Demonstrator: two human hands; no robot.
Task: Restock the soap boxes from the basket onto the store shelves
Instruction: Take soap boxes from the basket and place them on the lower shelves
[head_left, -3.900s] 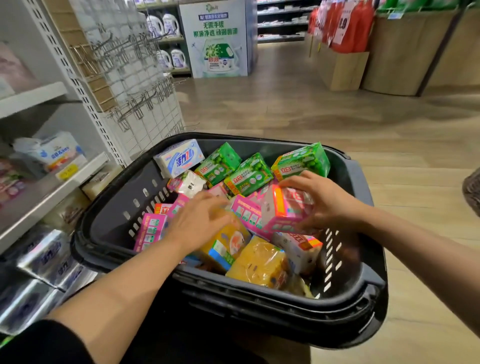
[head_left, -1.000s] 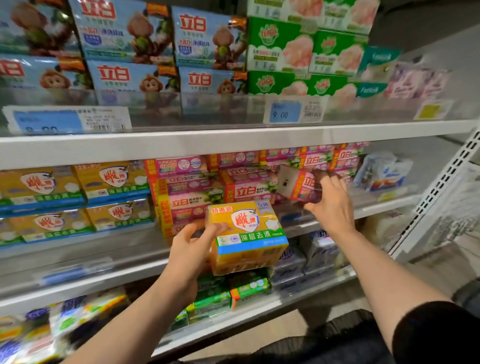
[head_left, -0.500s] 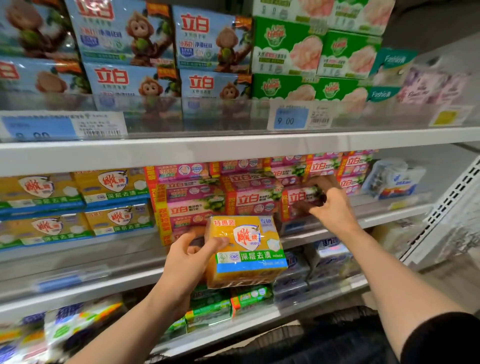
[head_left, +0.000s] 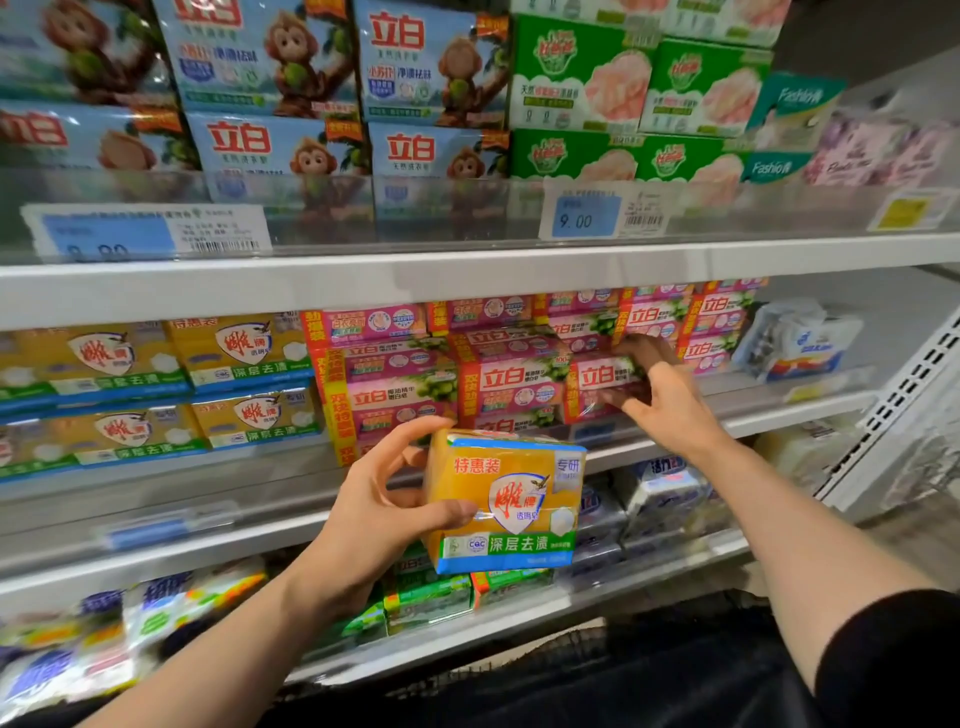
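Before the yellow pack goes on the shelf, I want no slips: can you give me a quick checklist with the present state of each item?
1. Left hand grips yellow pack: ok.
2. Pack's label faces front, upright: ok.
3. Matching yellow stack is on the middle shelf, left of the pink packs: ok.
4. Free room on that stack: cannot tell.
5. Right hand clear of the pink pack: not ok, fingers on it.
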